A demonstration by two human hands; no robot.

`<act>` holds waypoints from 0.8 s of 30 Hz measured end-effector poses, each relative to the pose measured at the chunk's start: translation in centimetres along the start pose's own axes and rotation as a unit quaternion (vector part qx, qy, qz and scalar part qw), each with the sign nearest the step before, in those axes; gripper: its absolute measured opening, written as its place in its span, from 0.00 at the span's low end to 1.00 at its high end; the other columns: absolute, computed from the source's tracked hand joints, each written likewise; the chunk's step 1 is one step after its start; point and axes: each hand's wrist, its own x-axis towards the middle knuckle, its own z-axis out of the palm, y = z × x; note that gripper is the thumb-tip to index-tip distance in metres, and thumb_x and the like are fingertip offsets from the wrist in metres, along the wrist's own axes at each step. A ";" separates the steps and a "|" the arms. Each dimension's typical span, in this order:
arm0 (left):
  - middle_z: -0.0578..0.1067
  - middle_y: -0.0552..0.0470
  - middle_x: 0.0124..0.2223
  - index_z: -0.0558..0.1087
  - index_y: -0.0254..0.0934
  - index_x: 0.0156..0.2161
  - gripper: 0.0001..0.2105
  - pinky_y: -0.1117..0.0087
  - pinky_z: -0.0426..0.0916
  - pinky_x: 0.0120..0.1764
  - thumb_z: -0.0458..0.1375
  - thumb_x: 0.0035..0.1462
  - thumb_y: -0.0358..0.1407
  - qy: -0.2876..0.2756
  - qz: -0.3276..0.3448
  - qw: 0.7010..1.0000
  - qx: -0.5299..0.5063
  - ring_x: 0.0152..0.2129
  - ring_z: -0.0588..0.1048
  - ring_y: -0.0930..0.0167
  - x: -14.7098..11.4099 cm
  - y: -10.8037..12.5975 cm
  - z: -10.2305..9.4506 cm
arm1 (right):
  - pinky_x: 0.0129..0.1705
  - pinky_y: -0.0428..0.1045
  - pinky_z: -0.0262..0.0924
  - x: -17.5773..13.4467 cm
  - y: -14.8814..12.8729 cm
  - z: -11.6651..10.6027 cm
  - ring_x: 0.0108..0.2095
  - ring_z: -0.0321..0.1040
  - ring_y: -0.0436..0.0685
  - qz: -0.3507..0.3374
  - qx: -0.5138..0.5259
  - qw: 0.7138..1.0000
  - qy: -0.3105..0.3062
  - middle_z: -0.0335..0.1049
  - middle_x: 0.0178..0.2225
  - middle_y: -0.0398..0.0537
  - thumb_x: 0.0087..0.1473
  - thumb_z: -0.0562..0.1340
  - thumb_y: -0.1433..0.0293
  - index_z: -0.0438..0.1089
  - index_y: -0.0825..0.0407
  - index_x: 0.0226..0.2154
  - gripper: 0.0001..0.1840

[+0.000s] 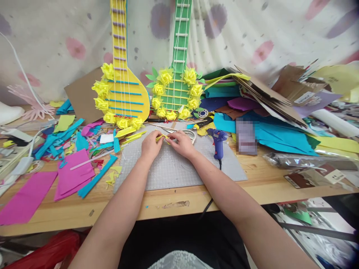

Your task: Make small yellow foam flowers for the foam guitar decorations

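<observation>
Both hands meet over the grey cutting mat (165,175), pinching a small piece of yellow crepe paper (163,138) between them. My left hand (151,145) is closed on its left end, and my right hand (181,143) grips the right end. Behind my right hand lie scissors (165,129) and a white roll of tape (192,136), partly hidden. A blue glue gun (218,142) stands on the mat to the right. Yellow paper strips (131,136) lie just left of my left hand.
A yellow paper instrument (131,97) and a green one (179,45), both trimmed with yellow paper flowers, lean at the back. Pink sheets (74,173) and scraps cover the left side. Blue crepe paper (283,134) and cardboard (269,93) are piled at right.
</observation>
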 end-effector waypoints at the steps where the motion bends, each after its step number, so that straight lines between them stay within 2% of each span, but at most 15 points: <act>1: 0.73 0.52 0.35 0.69 0.40 0.34 0.05 0.69 0.63 0.34 0.53 0.53 0.35 -0.010 -0.008 1.000 -0.004 0.33 0.70 0.69 0.0 0.0 0.0 | 0.41 0.48 0.56 0.0 0.0 -0.1 0.37 0.62 0.53 -0.002 0.006 1.000 -0.004 0.72 0.33 0.47 0.54 0.54 0.62 0.71 0.50 0.37 0.14; 5: 0.74 0.51 0.39 0.71 0.40 0.38 0.08 0.70 0.63 0.37 0.52 0.54 0.35 -0.009 0.000 1.000 -0.004 0.37 0.71 0.69 0.0 0.1 0.0 | 0.41 0.48 0.57 0.1 0.0 -0.3 0.38 0.63 0.53 0.008 0.043 0.999 -0.018 0.71 0.35 0.48 0.55 0.53 0.65 0.72 0.50 0.37 0.13; 12: 0.75 0.51 0.40 0.72 0.39 0.40 0.10 0.70 0.63 0.39 0.51 0.55 0.34 0.018 0.010 1.000 -0.002 0.38 0.71 0.69 -0.2 0.2 -0.2 | 0.43 0.49 0.58 0.2 0.4 -0.4 0.39 0.65 0.52 0.041 0.104 0.994 -0.014 0.72 0.36 0.48 0.53 0.54 0.67 0.72 0.50 0.38 0.14; 17: 0.75 0.50 0.41 0.73 0.39 0.41 0.12 0.68 0.64 0.40 0.49 0.56 0.32 0.005 0.014 1.000 -0.012 0.38 0.71 0.69 0.0 -0.1 0.1 | 0.45 0.49 0.58 0.1 0.7 -0.4 0.40 0.67 0.51 0.031 0.118 0.992 -0.042 0.72 0.40 0.45 0.52 0.53 0.71 0.71 0.48 0.39 0.14; 21: 0.75 0.49 0.39 0.75 0.39 0.38 0.10 0.66 0.63 0.46 0.51 0.54 0.32 0.030 0.064 0.997 -0.016 0.43 0.67 0.67 0.1 -0.4 0.1 | 0.41 0.48 0.59 0.0 0.3 -0.5 0.37 0.67 0.51 0.035 0.073 0.996 -0.035 0.73 0.36 0.43 0.50 0.55 0.72 0.64 0.48 0.48 0.20; 24: 0.71 0.47 0.41 0.76 0.40 0.35 0.09 0.62 0.61 0.47 0.53 0.53 0.33 0.071 0.094 0.993 0.006 0.44 0.63 0.65 0.2 -0.6 0.1 | 0.41 0.48 0.58 0.0 -0.2 -0.5 0.38 0.66 0.53 0.015 0.014 0.999 -0.026 0.73 0.33 0.44 0.49 0.57 0.71 0.62 0.49 0.49 0.22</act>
